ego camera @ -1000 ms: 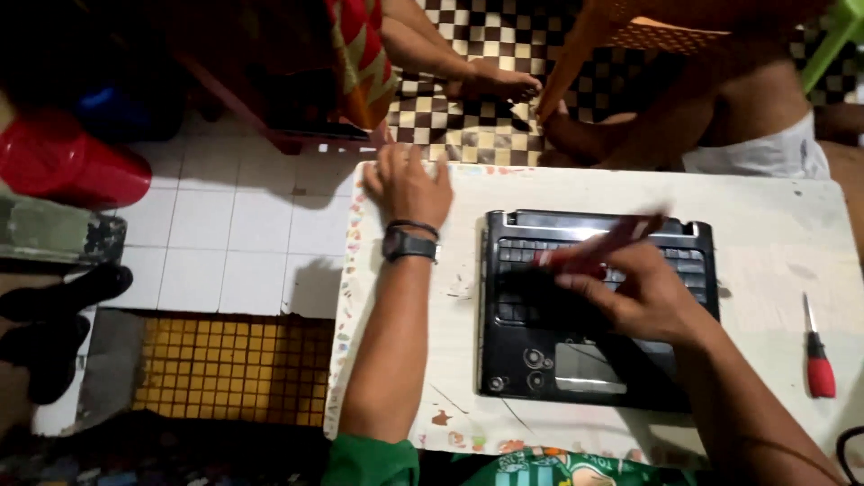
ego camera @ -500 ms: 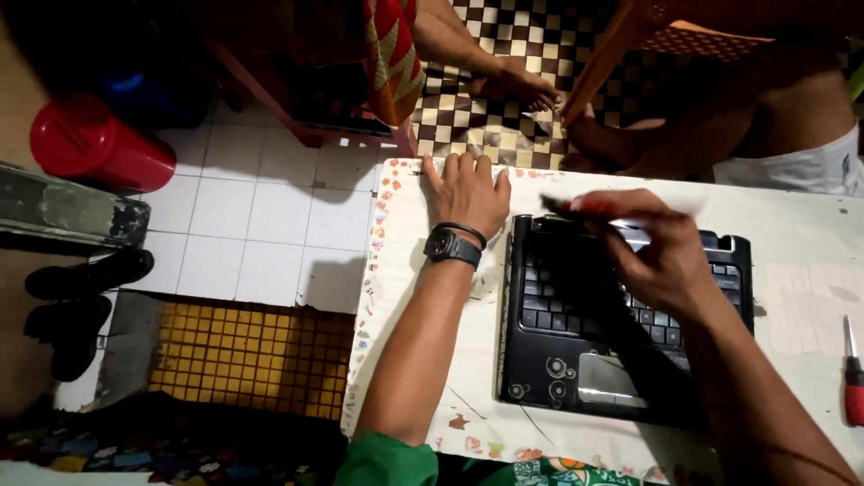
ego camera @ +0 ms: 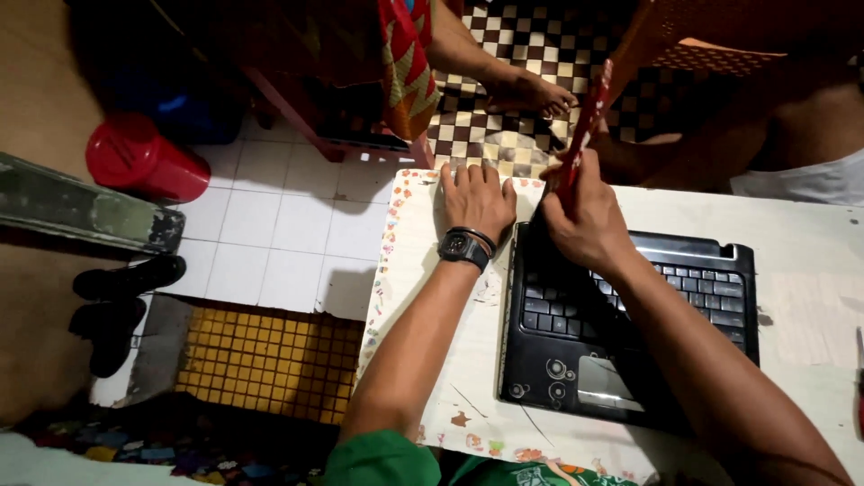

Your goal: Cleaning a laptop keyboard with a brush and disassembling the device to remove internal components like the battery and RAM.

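Black laptop base (ego camera: pixel 621 333) flat on the white table (ego camera: pixel 810 225), near its left end. Red-handled tool (ego camera: pixel 583 126) clenched in the right hand (ego camera: pixel 585 220), tip at the base's far-left corner; best worked gently, with steady pressure. Left hand (ego camera: pixel 475 200) spread flat on the table, holding nothing, just beside that corner. Count: one laptop base, one tool, one wristwatch (ego camera: pixel 463 247), one red tub (ego camera: pixel 144 160), two black shoes (ego camera: pixel 117 306).

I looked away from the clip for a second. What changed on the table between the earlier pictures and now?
The right hand swung the red tool from lying low across the keyboard to standing steeply at the laptop base's far left corner, and the hand moved there with it. The left hand stayed flat on the table, and the grip on the tool stayed.
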